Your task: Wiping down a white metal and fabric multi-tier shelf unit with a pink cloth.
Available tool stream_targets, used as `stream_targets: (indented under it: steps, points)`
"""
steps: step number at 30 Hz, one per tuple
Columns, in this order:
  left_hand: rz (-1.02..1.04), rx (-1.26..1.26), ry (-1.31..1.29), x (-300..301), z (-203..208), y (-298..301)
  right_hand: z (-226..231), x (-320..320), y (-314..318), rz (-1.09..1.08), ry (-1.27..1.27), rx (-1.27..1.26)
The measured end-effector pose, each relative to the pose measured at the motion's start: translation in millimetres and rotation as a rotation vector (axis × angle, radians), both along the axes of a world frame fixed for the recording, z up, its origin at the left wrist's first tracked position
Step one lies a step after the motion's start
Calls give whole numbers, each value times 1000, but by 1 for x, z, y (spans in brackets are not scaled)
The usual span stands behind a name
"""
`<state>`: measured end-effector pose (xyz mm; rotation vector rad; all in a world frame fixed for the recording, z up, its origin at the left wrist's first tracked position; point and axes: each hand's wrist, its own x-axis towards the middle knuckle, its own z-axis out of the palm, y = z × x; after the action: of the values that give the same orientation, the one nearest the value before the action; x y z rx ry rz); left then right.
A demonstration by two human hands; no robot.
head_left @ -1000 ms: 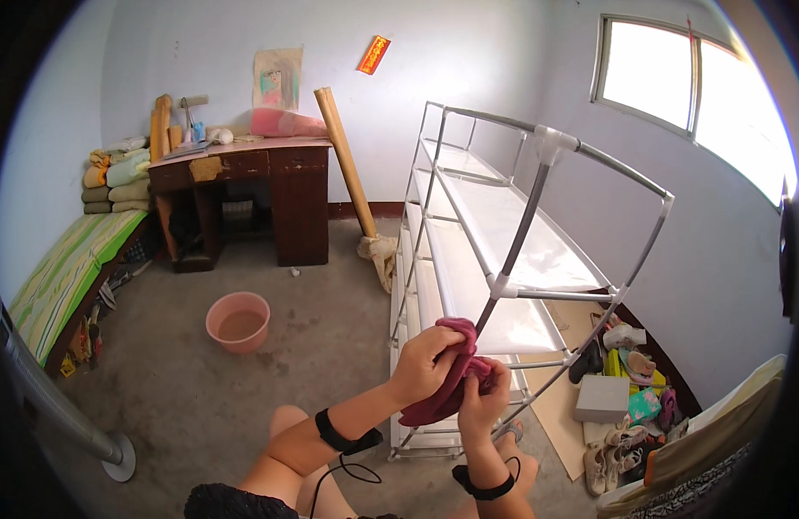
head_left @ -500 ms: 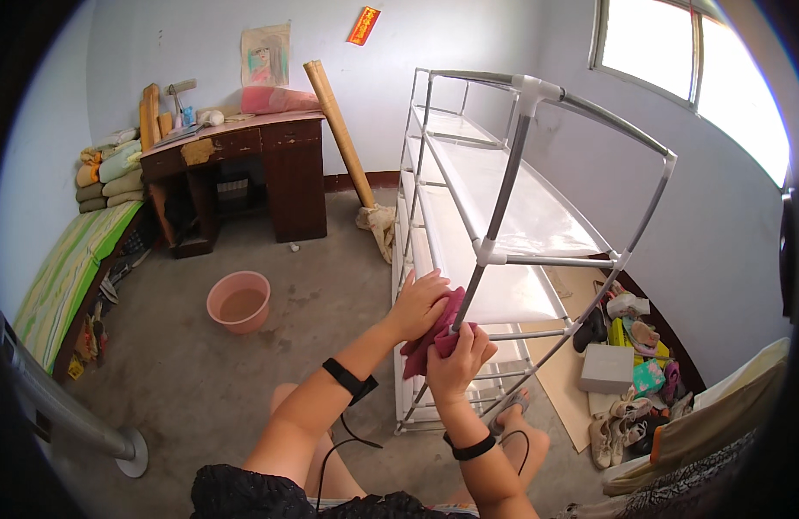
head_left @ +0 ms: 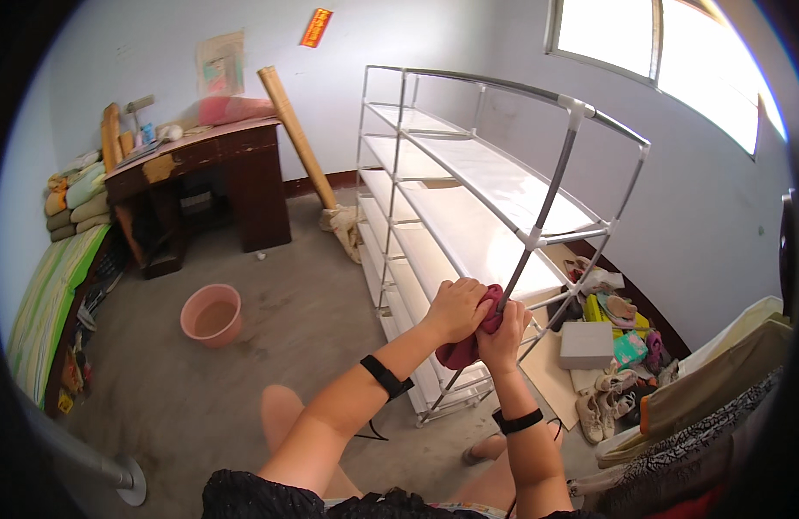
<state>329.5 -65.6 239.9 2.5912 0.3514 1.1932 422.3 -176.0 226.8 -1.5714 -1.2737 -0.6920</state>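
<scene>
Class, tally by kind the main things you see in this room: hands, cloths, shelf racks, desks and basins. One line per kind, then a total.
Hands: 2, the left hand and right hand, both on the cloth
Dark red cloth: 1
White metal shelf rack: 1
Dark wooden desk: 1
Pink basin: 1
Total: 6

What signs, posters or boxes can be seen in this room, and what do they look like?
Red paper slip: high on the back wall, a small slanted rectangle, red with yellow marks.
Poster: on the wall above the dark desk, pale, faded, roughly square.
Grey box: on the floor right of the metal rack, flat and plain.
</scene>
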Motion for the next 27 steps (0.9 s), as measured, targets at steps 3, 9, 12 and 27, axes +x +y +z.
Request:
stream_targets:
  steps: [3, 9, 12, 27]
  points:
    - [-104, -72, -12, 9, -9, 9, -2, 13, -8, -75, 9, -2]
    - [-66, 5, 72, 28, -20, 72, 1, 22, -17, -96, 34, -34]
    - [14, 96, 138, 46, -21, 110, -2, 17, -19, -119, 80, -23]
    - [-71, 490, 67, 51, 12, 105, -50, 60, -27, -378, -8, 449]
